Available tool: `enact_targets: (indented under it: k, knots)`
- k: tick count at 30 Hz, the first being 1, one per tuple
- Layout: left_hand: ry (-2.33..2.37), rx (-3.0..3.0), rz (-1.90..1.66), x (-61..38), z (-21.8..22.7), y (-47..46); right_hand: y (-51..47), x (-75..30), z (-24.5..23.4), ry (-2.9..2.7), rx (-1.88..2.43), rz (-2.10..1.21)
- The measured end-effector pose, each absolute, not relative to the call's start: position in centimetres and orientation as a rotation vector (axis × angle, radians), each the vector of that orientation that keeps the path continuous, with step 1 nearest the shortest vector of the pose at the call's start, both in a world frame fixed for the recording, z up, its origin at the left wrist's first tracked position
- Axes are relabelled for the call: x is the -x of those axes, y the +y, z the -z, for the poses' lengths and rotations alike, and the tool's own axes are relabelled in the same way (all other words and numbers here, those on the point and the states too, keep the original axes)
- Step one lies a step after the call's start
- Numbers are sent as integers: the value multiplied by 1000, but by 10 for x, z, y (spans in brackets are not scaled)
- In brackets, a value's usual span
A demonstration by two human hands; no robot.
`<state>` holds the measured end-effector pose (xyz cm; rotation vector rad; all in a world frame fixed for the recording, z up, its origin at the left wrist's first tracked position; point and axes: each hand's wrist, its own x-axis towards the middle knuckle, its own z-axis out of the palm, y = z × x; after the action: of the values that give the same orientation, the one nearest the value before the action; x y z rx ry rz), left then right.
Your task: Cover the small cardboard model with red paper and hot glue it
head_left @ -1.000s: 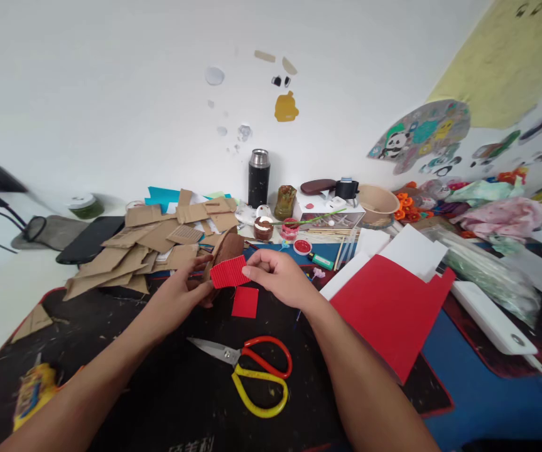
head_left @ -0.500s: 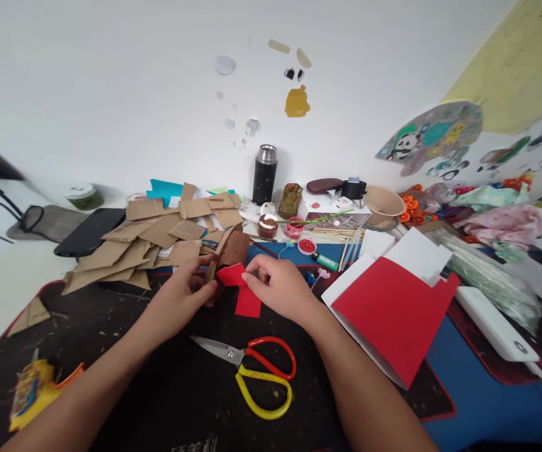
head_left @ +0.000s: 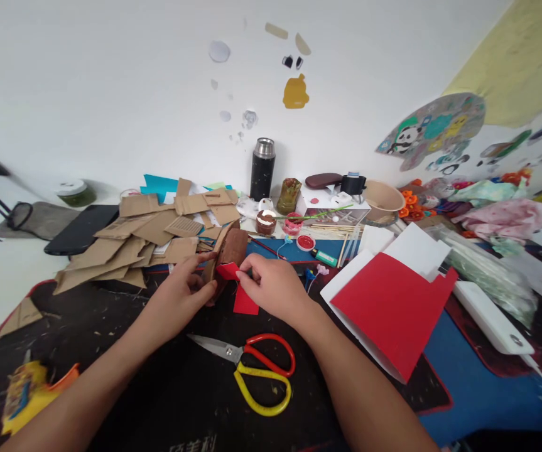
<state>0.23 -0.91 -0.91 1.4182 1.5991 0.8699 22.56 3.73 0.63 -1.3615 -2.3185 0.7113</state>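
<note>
My left hand point(head_left: 186, 285) is closed on the near side of a brown cardboard piece point(head_left: 233, 246) with a curved, painted surface, which stands tilted on the dark mat. Between the thumb and fingers of my right hand point(head_left: 273, 285) is a small red paper piece point(head_left: 227, 271), its left end against the brown cardboard. A second red paper piece point(head_left: 245, 301) lies on the mat just below my right fingers. Scissors point(head_left: 252, 367) with one red and one yellow handle lie between my forearms, blades pointing left.
A heap of cardboard scraps point(head_left: 124, 242) lies behind my left hand. Large red paper point(head_left: 393, 307) rests on white sheets at the right. Paint jars point(head_left: 265, 221) and a black thermos point(head_left: 262, 169) stand at the back. A yellow tool point(head_left: 32, 392) lies left of my forearm.
My right hand has shifted slightly left, bringing the red paper piece farther in against the brown cardboard, so less of it shows. The whole view has tilted a little.
</note>
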Motion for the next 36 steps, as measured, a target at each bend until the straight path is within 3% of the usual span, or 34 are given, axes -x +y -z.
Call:
enact_targets:
  k: [36]
  knots:
    - [1537,-1262,-929,-6,11,-13,38,-224,3,-2295,1334,-624]
